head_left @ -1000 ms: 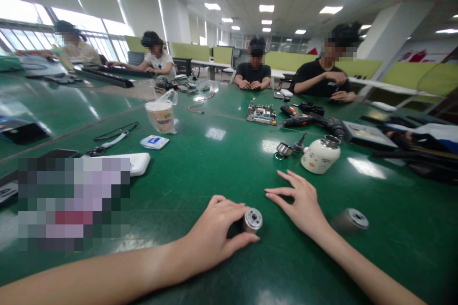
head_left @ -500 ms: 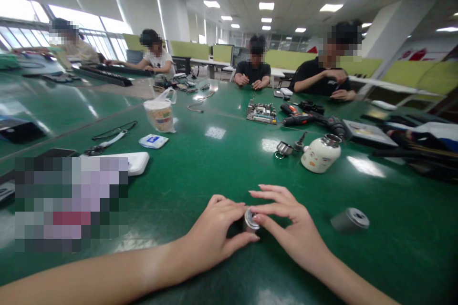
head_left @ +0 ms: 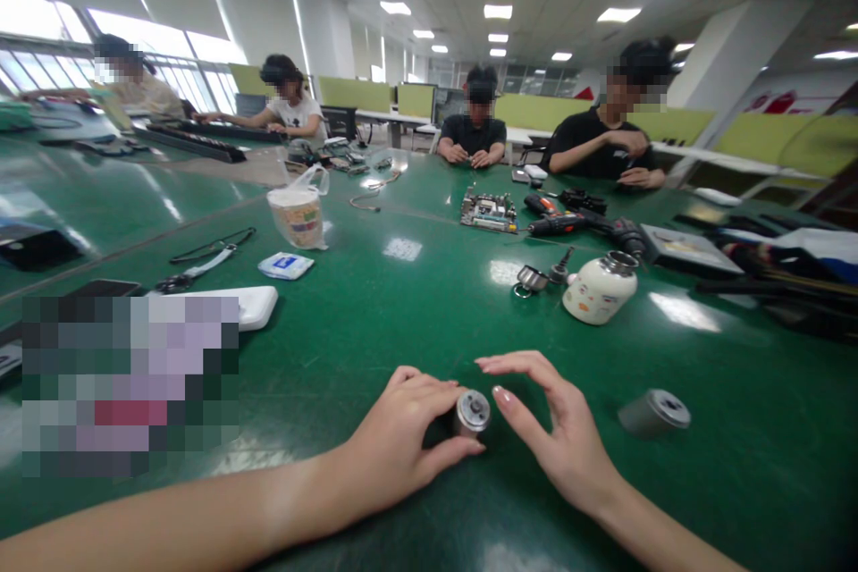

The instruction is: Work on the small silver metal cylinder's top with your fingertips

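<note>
Near the front middle of the green table (head_left: 375,313), my left hand (head_left: 416,429) grips a small grey metal cylinder (head_left: 473,414) between thumb and fingers. The cylinder stands upright, its round top showing a dark centre. Just right of it is my right hand (head_left: 556,420), thumb and fingers apart, holding nothing and not touching the cylinder. A second grey cylinder (head_left: 655,413) sits on the table further right, beyond my right hand.
A cream bottle (head_left: 600,288) stands behind my right hand, beside a metal cap (head_left: 531,281). Further back are a circuit board (head_left: 489,209) and a power drill (head_left: 556,223). A bagged cup (head_left: 298,216) and white packet (head_left: 286,265) lie left. Several people sit around the table.
My right hand has drawn back to the right from the cylinder's top and let it go, its thumb and fingers now apart. My left hand still grips the cylinder in the same place.
</note>
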A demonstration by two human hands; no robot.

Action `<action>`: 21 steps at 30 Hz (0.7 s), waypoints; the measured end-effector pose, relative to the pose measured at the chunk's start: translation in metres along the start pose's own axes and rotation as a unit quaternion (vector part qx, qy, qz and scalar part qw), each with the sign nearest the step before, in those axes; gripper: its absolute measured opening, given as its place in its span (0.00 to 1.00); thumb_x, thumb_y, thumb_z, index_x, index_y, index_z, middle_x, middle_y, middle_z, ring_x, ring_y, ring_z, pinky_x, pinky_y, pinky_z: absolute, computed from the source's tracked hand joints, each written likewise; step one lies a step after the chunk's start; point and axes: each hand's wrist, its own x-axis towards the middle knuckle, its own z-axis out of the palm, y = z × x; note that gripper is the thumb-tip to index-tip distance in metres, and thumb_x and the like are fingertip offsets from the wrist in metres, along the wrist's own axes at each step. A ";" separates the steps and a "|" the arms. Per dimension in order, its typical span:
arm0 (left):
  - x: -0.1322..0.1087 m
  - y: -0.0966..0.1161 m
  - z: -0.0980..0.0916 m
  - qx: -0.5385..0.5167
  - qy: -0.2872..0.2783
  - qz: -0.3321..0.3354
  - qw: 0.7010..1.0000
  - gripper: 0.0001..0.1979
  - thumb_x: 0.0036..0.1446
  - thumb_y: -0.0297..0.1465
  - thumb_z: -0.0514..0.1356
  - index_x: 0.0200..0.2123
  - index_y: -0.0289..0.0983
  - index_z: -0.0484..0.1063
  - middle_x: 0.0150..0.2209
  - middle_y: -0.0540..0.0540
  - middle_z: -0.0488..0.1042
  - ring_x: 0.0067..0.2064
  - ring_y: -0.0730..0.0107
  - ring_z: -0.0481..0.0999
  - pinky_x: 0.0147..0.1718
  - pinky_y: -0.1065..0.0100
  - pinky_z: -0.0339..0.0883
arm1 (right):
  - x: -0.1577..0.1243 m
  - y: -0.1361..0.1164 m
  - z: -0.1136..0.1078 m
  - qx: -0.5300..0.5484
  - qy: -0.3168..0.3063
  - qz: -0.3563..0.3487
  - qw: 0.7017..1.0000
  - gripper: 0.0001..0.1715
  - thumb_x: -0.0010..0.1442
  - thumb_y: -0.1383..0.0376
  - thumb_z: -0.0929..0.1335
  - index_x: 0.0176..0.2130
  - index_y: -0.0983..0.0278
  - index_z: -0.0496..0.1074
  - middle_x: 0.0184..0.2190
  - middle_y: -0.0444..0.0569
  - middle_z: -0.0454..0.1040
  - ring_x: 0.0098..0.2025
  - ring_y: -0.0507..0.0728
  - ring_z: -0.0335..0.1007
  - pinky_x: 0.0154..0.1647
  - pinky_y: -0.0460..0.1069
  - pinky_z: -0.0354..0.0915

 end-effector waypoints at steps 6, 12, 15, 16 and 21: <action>-0.001 -0.001 0.002 -0.001 0.009 0.005 1.000 0.12 0.62 0.35 0.64 0.48 0.41 0.72 0.43 0.48 0.80 0.44 0.62 0.76 0.47 0.61 0.57 | -0.001 -0.007 0.006 -0.055 -0.054 -0.002 0.997 0.06 0.60 0.63 0.71 0.37 0.53 0.80 0.47 0.49 0.79 0.51 0.63 0.71 0.53 0.63 0.63; -0.001 -0.001 0.001 0.013 0.004 0.003 1.000 0.12 0.61 0.38 0.64 0.46 0.40 0.73 0.43 0.46 0.80 0.44 0.60 0.77 0.48 0.60 0.58 | 0.008 0.004 -0.003 -0.051 0.029 -0.002 0.998 0.07 0.62 0.60 0.70 0.39 0.54 0.80 0.42 0.49 0.81 0.48 0.62 0.73 0.51 0.61 0.65; -0.001 -0.002 0.001 0.019 0.010 0.003 1.000 0.13 0.60 0.39 0.65 0.45 0.40 0.73 0.45 0.45 0.80 0.45 0.59 0.77 0.48 0.60 0.58 | 0.014 0.028 -0.009 -0.137 0.058 0.011 0.989 0.08 0.61 0.57 0.70 0.39 0.52 0.81 0.45 0.50 0.80 0.50 0.64 0.71 0.54 0.65 0.63; -0.001 -0.002 0.001 0.021 0.010 0.003 1.000 0.13 0.60 0.39 0.65 0.44 0.40 0.74 0.45 0.45 0.80 0.45 0.60 0.77 0.48 0.60 0.58 | 0.014 0.037 -0.009 -0.178 0.049 0.009 0.983 0.08 0.60 0.56 0.71 0.38 0.51 0.82 0.47 0.50 0.79 0.51 0.65 0.70 0.54 0.67 0.62; -0.001 -0.002 0.001 0.025 0.010 0.003 1.000 0.13 0.60 0.39 0.65 0.45 0.40 0.73 0.45 0.46 0.80 0.46 0.60 0.77 0.48 0.60 0.58 | 0.008 0.063 -0.006 -0.300 0.026 0.014 0.954 0.12 0.57 0.54 0.72 0.42 0.47 0.81 0.56 0.50 0.74 0.57 0.70 0.66 0.54 0.73 0.57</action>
